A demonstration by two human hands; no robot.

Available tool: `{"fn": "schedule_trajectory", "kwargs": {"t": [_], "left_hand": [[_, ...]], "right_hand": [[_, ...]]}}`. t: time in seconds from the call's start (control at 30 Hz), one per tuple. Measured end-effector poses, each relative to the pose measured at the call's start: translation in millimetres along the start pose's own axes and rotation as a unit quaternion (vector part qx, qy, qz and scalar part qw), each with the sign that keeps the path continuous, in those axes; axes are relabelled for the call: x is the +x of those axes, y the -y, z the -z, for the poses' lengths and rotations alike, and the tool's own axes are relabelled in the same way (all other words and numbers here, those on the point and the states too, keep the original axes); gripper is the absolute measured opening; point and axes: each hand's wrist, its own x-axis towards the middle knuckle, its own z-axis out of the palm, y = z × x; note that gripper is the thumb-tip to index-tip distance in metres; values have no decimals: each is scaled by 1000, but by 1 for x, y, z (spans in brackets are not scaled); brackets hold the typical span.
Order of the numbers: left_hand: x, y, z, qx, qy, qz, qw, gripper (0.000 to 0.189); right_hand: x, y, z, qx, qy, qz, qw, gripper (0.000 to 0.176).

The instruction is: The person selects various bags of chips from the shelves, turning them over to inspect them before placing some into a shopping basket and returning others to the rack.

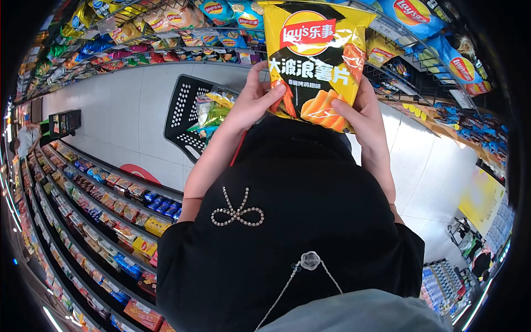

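Observation:
A yellow and black Lay's chip bag (315, 61) is held upright in front of my body, its printed front facing me. My left hand (255, 98) grips its lower left side, thumb on the front. On the lower right side, my right hand (362, 113) holds it the same way, with the thumb over the picture of chips. The other fingers of both hands are partly hidden behind the bag. Just left of my left forearm is a black shopping basket (185, 102) with green and yellow packages (213, 113) inside.
Racks of chip bags (412, 12) run along the top, close to the held bag. Shelves of boxed and bagged snacks (119, 213) line the lower left. Another person (26, 139) is at the far left, near a dark basket (64, 123). A yellow sign (480, 200) stands at right.

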Motion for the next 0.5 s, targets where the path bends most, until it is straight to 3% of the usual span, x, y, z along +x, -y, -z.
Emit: {"fn": "schedule_trajectory", "kwargs": {"t": [0.1,0.4,0.5], "left_hand": [[2,4,7,94,32,-48,994,79],[-3,2,-3,116,66,-97,986,86],[-4,-2,-6,122,71,-76,987,83]], "right_hand": [[-2,1,0,-10,-4,6,1000,62],[-5,2,0,7,-20,2,1000,61],[-7,0,2,16,-18,-1,1000,61]]}}
